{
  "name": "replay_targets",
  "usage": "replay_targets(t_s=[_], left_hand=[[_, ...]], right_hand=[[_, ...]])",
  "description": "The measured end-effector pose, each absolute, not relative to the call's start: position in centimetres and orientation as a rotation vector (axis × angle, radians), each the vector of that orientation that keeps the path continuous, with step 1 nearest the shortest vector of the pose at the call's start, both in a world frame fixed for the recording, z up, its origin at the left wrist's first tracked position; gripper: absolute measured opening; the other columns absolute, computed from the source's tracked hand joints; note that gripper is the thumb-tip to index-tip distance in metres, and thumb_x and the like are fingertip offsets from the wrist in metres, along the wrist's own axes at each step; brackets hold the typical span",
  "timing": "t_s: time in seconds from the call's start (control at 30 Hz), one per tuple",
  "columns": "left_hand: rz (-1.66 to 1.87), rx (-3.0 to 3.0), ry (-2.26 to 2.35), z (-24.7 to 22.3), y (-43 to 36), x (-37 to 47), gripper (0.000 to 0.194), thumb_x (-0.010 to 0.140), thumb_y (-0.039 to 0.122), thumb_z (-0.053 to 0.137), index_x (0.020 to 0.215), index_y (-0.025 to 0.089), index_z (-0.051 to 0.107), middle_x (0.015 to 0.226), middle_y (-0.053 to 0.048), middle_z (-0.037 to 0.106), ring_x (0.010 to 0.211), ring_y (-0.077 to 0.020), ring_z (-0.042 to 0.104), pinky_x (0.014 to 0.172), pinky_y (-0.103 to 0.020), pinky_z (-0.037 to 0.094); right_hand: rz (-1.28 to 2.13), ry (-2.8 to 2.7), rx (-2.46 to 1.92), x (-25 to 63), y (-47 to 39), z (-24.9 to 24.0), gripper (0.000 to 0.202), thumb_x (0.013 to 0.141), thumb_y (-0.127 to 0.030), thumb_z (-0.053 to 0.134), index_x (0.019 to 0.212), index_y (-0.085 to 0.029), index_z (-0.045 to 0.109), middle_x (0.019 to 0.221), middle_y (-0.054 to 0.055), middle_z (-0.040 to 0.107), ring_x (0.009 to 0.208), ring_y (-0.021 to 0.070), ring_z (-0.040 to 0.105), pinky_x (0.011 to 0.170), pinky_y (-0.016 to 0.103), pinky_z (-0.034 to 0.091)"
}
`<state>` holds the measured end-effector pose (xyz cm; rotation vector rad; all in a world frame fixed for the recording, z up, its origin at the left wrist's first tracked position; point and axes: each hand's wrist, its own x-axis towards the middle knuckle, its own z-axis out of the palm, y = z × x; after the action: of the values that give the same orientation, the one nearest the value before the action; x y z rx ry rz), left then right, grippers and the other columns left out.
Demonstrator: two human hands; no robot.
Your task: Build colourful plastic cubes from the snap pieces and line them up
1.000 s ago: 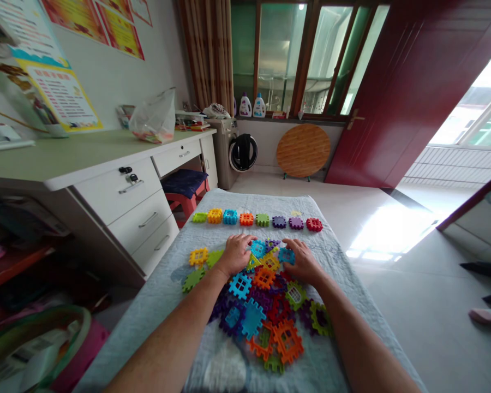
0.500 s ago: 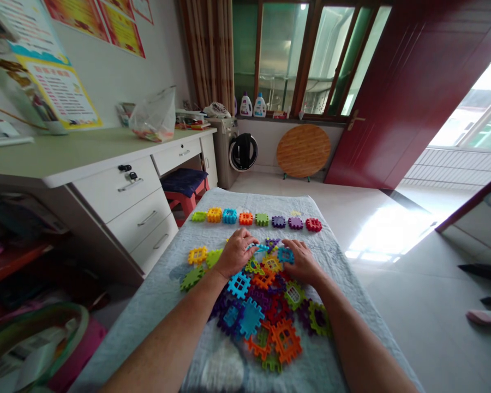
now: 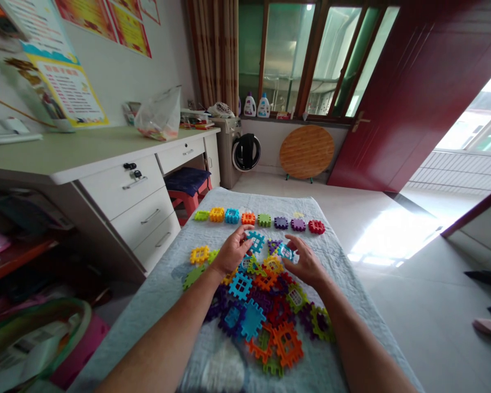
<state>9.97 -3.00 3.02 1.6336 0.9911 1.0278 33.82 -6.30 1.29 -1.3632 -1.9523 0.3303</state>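
My left hand (image 3: pixel 232 252) pinches a blue window tile (image 3: pixel 256 242), a square plastic piece with notched edges, holding it up over the far side of a pile of building tiles. My right hand (image 3: pixel 305 260) has its thumb and fingers curved around another blue tile (image 3: pixel 285 251) with a rounded opening. Between the two hands sits a purple triangular tile (image 3: pixel 274 246). Below them lie a yellow window tile (image 3: pixel 274 265), a blue window tile (image 3: pixel 240 286), an orange window tile (image 3: pixel 287 344) and several other notched pieces, overlapping one another.
Beyond my hands, a row of coloured tile stacks runs across the cloth-covered table (image 3: pixel 159 322), from a light green stack (image 3: pixel 201 215) to a red stack (image 3: pixel 316 227). At left stand a desk (image 3: pixel 85 150) and a stool (image 3: pixel 188 183).
The blue tile in my left hand has been raised and turned, so its window face shows. My right hand's fingers have spread a little around its blue tile, which has shifted slightly away.
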Motion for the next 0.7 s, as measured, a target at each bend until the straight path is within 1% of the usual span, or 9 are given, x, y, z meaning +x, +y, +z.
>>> replay_targets(t_s=[0.1, 0.17, 0.23, 0.33, 0.43, 0.5, 0.6, 0.7], left_hand=[[0.954, 1.568, 0.975, 3.7, -3.1, 9.9, 0.043, 0.082, 0.029, 0.054, 0.123, 0.021, 0.044, 0.089, -0.001, 0.057, 0.067, -0.0114, 0.064, 0.055, -0.020, 0.046], [0.867, 1.540, 0.980, 4.2, -3.4, 10.0, 0.042, 0.081, 0.028, 0.055, 0.122, 0.019, 0.047, 0.090, -0.003, 0.060, 0.068, -0.0141, 0.066, 0.052, -0.020, 0.046], [0.794, 1.505, 0.967, 4.8, -3.7, 10.2, 0.042, 0.081, 0.028, 0.054, 0.121, 0.018, 0.049, 0.086, -0.004, 0.063, 0.067, -0.0156, 0.067, 0.051, -0.021, 0.047], [0.758, 1.436, 0.916, 5.4, -4.2, 10.5, 0.040, 0.084, 0.030, 0.052, 0.122, 0.016, 0.050, 0.081, -0.004, 0.066, 0.065, -0.0155, 0.065, 0.054, -0.024, 0.049], [0.756, 1.370, 0.852, 5.5, -4.4, 10.7, 0.042, 0.085, 0.035, 0.053, 0.122, 0.017, 0.051, 0.082, -0.004, 0.067, 0.065, -0.0153, 0.064, 0.059, -0.026, 0.051], [0.752, 1.359, 0.834, 5.4, -4.5, 10.8, 0.046, 0.082, 0.037, 0.059, 0.123, 0.017, 0.051, 0.085, -0.005, 0.067, 0.068, -0.0153, 0.064, 0.061, -0.026, 0.050], [0.776, 1.388, 0.812, 5.2, -4.7, 10.9, 0.055, 0.074, 0.034, 0.069, 0.122, 0.015, 0.052, 0.087, -0.006, 0.067, 0.072, -0.0155, 0.062, 0.063, -0.026, 0.048], [0.828, 1.401, 0.790, 4.9, -4.8, 11.2, 0.056, 0.071, 0.031, 0.072, 0.121, 0.014, 0.052, 0.085, -0.006, 0.067, 0.073, -0.0152, 0.061, 0.065, -0.026, 0.048]], right_hand=[[0.267, -1.898, -1.224, 32.3, -6.8, 2.5, 0.057, 0.071, -0.022, 0.060, 0.126, -0.023, 0.045, 0.102, 0.006, 0.058, 0.092, 0.0197, 0.057, 0.083, 0.037, 0.048], [0.215, -1.874, -1.157, 31.0, -7.3, 3.4, 0.055, 0.073, -0.020, 0.059, 0.126, -0.023, 0.045, 0.111, 0.008, 0.055, 0.100, 0.0213, 0.055, 0.087, 0.038, 0.047], [0.170, -1.892, -1.118, 29.7, -7.7, 4.0, 0.053, 0.074, -0.020, 0.059, 0.125, -0.023, 0.045, 0.117, 0.009, 0.053, 0.106, 0.0231, 0.053, 0.091, 0.040, 0.045], [0.144, -1.991, -1.086, 28.5, -8.0, 4.2, 0.053, 0.074, -0.019, 0.059, 0.125, -0.023, 0.046, 0.116, 0.010, 0.053, 0.108, 0.0248, 0.051, 0.094, 0.043, 0.043], [0.168, -2.025, -1.086, 28.3, -7.8, 3.7, 0.052, 0.075, -0.018, 0.059, 0.125, -0.023, 0.045, 0.115, 0.009, 0.053, 0.107, 0.0244, 0.052, 0.093, 0.042, 0.044], [0.199, -2.018, -1.083, 28.3, -7.7, 3.5, 0.052, 0.075, -0.018, 0.059, 0.126, -0.023, 0.044, 0.116, 0.009, 0.053, 0.107, 0.0235, 0.052, 0.093, 0.040, 0.045], [0.228, -2.034, -1.059, 28.3, -7.7, 3.5, 0.052, 0.077, -0.018, 0.058, 0.127, -0.024, 0.043, 0.118, 0.009, 0.052, 0.109, 0.0229, 0.051, 0.094, 0.039, 0.044], [0.238, -2.030, -1.041, 28.1, -7.9, 3.7, 0.052, 0.077, -0.018, 0.058, 0.127, -0.025, 0.043, 0.119, 0.009, 0.052, 0.110, 0.0230, 0.052, 0.094, 0.039, 0.045]])
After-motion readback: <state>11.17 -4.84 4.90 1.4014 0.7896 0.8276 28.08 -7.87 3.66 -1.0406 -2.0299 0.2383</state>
